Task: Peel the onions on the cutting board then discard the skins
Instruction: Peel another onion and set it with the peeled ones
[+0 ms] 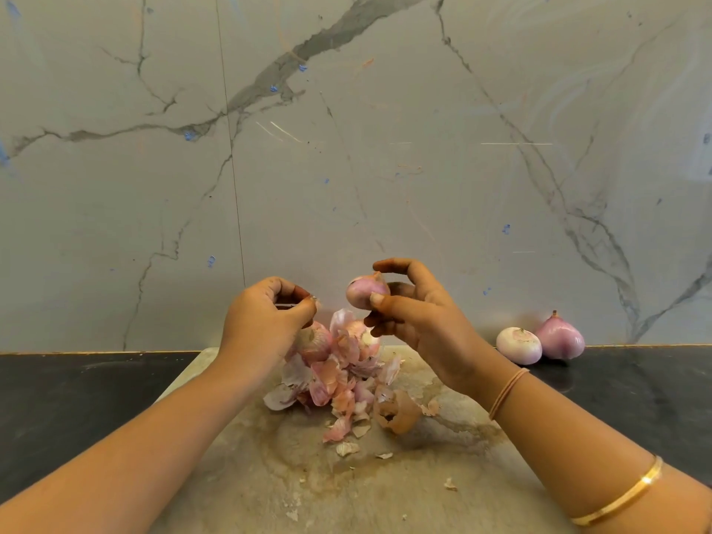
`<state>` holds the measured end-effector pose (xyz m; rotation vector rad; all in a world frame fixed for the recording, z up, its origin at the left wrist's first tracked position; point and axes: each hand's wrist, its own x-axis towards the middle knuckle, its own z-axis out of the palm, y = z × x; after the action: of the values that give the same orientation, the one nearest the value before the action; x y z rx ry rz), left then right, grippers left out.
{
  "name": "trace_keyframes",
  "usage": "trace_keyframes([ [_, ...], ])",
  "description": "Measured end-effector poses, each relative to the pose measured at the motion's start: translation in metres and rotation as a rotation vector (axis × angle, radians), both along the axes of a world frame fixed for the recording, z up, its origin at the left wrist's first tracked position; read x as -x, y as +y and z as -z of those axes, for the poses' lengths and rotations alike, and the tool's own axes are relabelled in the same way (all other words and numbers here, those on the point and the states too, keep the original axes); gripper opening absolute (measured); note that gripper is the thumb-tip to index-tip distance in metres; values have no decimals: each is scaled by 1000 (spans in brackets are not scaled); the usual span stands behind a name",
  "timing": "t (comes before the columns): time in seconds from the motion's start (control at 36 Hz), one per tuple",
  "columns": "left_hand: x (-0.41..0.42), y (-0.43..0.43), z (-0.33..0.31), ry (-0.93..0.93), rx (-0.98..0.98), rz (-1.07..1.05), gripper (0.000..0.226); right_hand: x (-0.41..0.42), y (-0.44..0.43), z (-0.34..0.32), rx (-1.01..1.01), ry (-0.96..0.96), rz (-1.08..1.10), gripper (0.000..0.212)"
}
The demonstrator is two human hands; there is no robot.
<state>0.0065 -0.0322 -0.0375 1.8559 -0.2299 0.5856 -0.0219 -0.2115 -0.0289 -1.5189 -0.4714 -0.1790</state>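
My right hand (pixel 414 314) holds a small pink onion (pixel 366 291) between thumb and fingers, raised above the stained cutting board (pixel 269 475). My left hand (pixel 266 321) is curled just left of it and pinches a thin scrap of skin (pixel 314 299) at its fingertips. Below both hands lies a pile of pink and tan onion skins (pixel 339 383). At the back of that pile, an onion still in its skin (pixel 316 343) sits partly hidden behind my left hand.
Two peeled onions (pixel 518 345) (pixel 560 338) rest on the dark counter (pixel 77 398) at the right, against the marble wall (pixel 346 148). Small skin flakes (pixel 449 484) are scattered over the near part of the board.
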Motion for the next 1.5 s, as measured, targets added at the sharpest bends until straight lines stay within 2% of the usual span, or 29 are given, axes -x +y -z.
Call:
trace_keyframes([
  [0.06,2,-1,-1,-34,-51,46,18,-1,0,0,-58,53,-18,37],
  [0.17,13,-7,-3,-103,-95,319,34,-2,-3,0,-128,127,-66,18],
  [0.28,16,-10,-2,-234,-245,423,39,1,-5,0,-150,170,-133,34],
  [0.42,14,-6,-1,-347,-298,480,36,1,-3,2,-65,162,-101,35],
  [0.61,12,-5,1,-438,-356,428,37,1,-1,3,-21,147,-83,36],
  [0.72,9,-4,2,-473,-393,372,35,1,1,3,57,101,-55,44],
  [0.81,7,-4,3,-500,-407,350,32,2,3,2,85,86,-41,39],
  [1.0,2,-4,6,-528,-418,305,22,2,1,1,18,109,-58,49],
  [1.14,7,-5,3,-501,-372,361,35,2,0,2,27,104,-53,26],
  [1.25,7,-5,4,-506,-399,336,32,1,-1,2,37,107,-53,28],
  [1.39,5,-6,3,-526,-421,284,15,1,0,3,41,115,-114,25],
  [1.5,12,-8,-1,-442,-330,333,26,-1,-1,3,25,93,-86,30],
])
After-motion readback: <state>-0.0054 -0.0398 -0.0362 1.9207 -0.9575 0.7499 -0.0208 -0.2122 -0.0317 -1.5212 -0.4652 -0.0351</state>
